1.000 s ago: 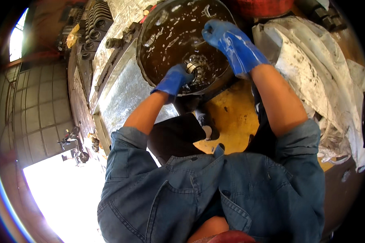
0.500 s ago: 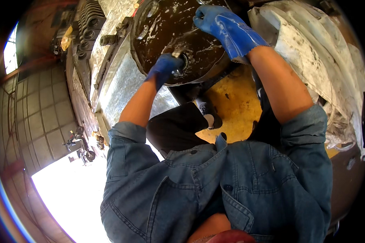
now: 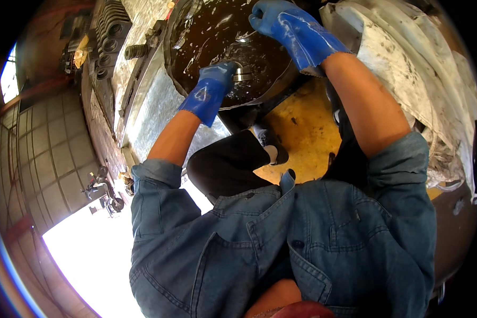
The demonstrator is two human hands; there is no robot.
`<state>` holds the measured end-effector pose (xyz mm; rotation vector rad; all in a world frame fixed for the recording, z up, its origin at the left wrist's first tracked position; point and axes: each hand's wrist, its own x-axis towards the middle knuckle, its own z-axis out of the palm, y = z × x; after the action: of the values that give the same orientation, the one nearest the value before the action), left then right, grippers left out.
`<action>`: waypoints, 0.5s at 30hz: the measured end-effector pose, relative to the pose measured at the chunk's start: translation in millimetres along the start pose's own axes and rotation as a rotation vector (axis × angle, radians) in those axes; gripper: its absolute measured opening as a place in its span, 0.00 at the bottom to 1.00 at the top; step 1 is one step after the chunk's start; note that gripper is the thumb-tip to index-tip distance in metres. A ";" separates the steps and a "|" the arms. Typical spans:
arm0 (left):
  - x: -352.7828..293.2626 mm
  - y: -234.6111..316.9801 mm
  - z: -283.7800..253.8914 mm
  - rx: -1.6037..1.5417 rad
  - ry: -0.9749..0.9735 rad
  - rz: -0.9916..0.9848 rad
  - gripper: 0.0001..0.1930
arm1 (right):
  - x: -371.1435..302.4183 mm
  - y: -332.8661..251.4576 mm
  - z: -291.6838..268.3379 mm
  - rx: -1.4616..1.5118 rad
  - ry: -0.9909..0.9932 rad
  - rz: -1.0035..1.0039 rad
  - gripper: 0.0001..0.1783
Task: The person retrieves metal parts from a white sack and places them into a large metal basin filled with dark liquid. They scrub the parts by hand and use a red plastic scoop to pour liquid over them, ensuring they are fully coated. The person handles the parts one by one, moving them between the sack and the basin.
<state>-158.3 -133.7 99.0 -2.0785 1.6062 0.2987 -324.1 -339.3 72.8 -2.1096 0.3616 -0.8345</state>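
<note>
at the tub (image 3: 168,61), our left grip (image 3: 217,78) clamps a likely slippery metal ring (image 3: 243,74), best rim-held; our right grip (image 3: 281,22) we cannot tell.

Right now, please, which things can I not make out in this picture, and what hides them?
In the head view:
Metal ring: its left part, hidden by the gloved left hand.
Gloved right hand: whether it holds anything, hidden by its curled fingers.
Basin: far rim, cut off by the top edge.
Basin's bottom: hidden under dark liquid.
</note>
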 end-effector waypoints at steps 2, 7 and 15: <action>3.1 -8.8 2.1 -0.094 -0.195 -0.164 0.19 | 4.8 -36.3 -6.6 0.472 -0.105 0.413 0.10; 2.6 1.0 -2.6 -0.176 -0.113 -0.198 0.18 | -0.3 -41.9 -16.1 -0.213 -0.050 0.080 0.12; 0.0 -12.0 -10.4 -0.635 -0.255 -0.353 0.19 | 4.2 -16.5 -4.0 -0.556 -0.188 -0.214 0.15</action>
<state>-148.1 -136.7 110.9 -2.5956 1.0446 1.0029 -324.2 -333.5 89.4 -2.7600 0.2927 -0.6981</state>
